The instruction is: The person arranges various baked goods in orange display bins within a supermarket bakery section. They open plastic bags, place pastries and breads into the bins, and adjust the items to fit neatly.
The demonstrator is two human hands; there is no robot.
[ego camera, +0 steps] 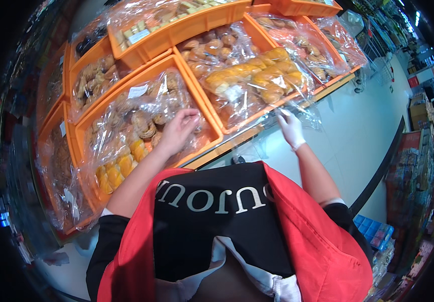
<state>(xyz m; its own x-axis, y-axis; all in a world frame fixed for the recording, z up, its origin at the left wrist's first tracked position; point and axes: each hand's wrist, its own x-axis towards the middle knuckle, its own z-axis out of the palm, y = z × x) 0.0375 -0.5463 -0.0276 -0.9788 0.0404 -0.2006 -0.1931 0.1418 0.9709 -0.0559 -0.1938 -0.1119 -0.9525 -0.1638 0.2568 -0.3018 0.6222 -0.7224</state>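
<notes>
My left hand (181, 128) is bare and reaches over an orange plastic tray (217, 130), its fingers bent close to the clear film that covers the pastries. Whether it grips any film, I cannot tell. In that tray are twisted brown pastries (143, 124) and golden bread rolls (120, 168). A white glove covers my right hand (291, 128), which pinches the loose edge of a clear plastic sheet (307, 117) at the front of the neighbouring tray. Under this sheet lie glossy golden braided loaves (273, 77), with round brown buns (213, 47) behind them.
Another orange tray (186, 26) stands raised at the back with pale pastry sticks. More film-covered trays (92, 79) adjoin on the left. A wooden edge (334, 88) runs along the display front. Right of it are pale floor (347, 124), a shopping cart (381, 56) and stocked shelves (413, 177).
</notes>
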